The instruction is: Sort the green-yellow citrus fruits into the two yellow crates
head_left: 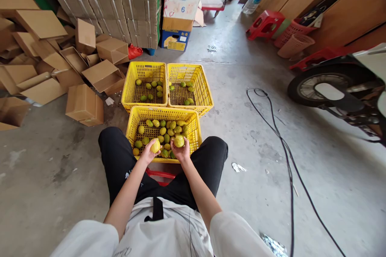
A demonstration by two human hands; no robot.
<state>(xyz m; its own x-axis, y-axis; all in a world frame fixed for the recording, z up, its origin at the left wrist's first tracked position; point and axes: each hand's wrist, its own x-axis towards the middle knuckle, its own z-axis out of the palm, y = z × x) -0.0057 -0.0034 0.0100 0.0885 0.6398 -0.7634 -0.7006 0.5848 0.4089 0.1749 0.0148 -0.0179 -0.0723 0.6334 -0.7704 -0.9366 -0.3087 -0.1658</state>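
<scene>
I sit with my knees apart around a yellow plastic crate (131, 123) holding several green and yellow lemons (163, 131). My left hand (147, 153) grips a yellow lemon (155, 145) over the crate's near edge. My right hand (181, 151) holds a greenish-yellow lemon (179, 141) just beside it. Two more yellow crates stand side by side behind the first: the left crate (128, 88) and the right crate (205, 88) each hold several lemons on their floors.
Loose and stacked cardboard boxes (84, 104) fill the left side and back. A black cable (286, 156) runs across the concrete floor at right, by a motorbike wheel (322, 86). Red stools (265, 24) and pink baskets (294, 44) stand at the back right.
</scene>
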